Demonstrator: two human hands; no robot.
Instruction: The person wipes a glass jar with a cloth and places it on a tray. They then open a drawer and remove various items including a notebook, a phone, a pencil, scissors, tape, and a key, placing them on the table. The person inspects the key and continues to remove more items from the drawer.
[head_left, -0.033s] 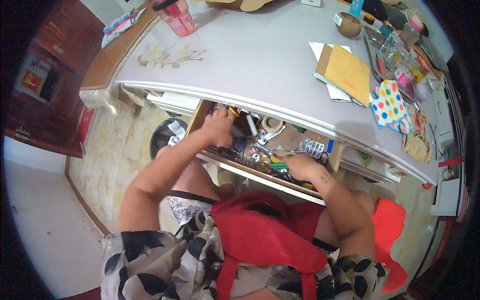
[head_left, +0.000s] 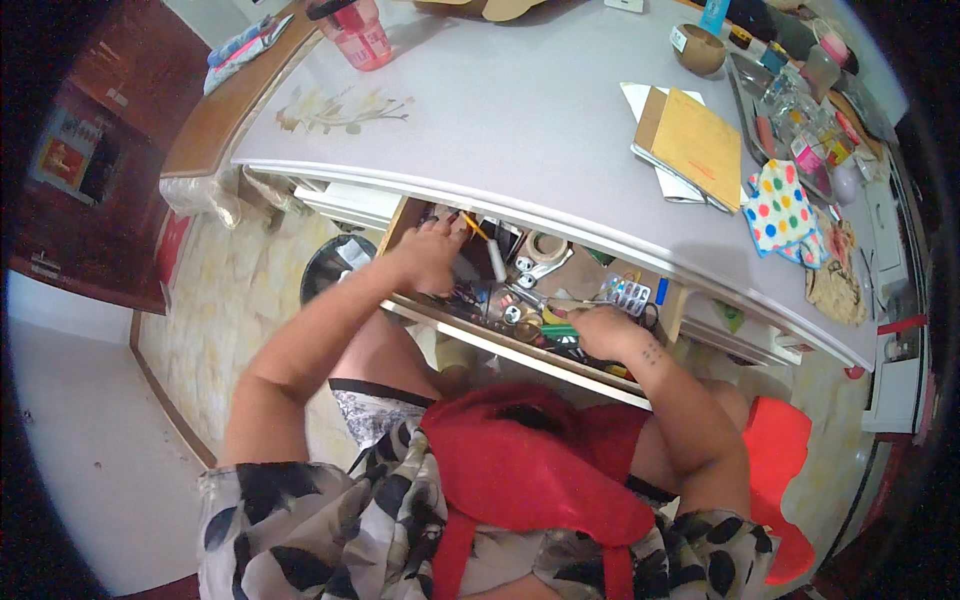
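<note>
Plainly, the left hand (head_left: 430, 262) is at the left end of the open drawer (head_left: 470, 336), back upward and fingers extended forward over dark clutter; its palm is hidden, so whether it grasps anything cannot be determined. Just right of its fingertips lies a thin yellow stick (head_left: 476, 227), slanting toward a matt white cylinder (head_left: 497, 258). Next, near the drawer's middle, lie a pale tape roll (head_left: 547, 246), ring-shaped with an open centre, and a white cable (head_left: 548, 266), bunched in front of it. Farther right and nearer the front, a slender, shiny metal tool (head_left: 533, 297) points leftward, its near end reaching the fingers of the right hand (head_left: 603, 333). Beside those fingers, a bright green, elongated item (head_left: 558, 331) protrudes leftward. The right hand's fingers are curled; a firm hold on either piece cannot be confirmed. Beyond that hand lie a silver blister pack (head_left: 628, 292) with rounded pockets and, rightmost, a small blue block (head_left: 661, 291).
</note>
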